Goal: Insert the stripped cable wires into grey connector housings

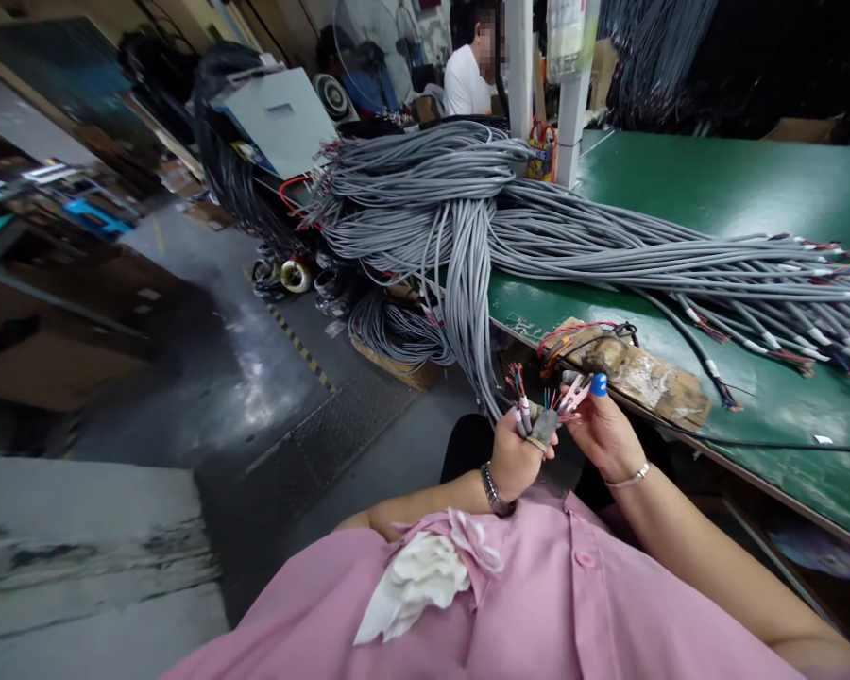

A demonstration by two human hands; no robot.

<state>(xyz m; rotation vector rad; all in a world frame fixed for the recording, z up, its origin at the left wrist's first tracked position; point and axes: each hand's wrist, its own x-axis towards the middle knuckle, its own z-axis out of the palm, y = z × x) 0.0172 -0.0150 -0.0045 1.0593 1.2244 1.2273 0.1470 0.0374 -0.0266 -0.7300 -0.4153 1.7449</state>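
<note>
Near the front edge of the green table, my left hand (pixel 520 455) is closed round the ends of several grey cables, with grey wrapping on its thumb. Thin coloured wires (pixel 517 380) fan out above that fist. Just to the right, my right hand (pixel 606 437) has its fingers pressed together by pink-and-white wire ends (pixel 573 395); a blue cover is on one fingertip. Exactly what those right fingers grip is too small to make out. The large grey cable bundle (pixel 471 274) hangs over the table edge behind my left hand.
A worn wooden block (pixel 634 373) with red and black leads lies on the green table (pixel 694 184). More grey cables (pixel 630 241) stretch across it to the right. A white post (pixel 572 113) rises behind. A person (pixel 466 83) in white sits at the back.
</note>
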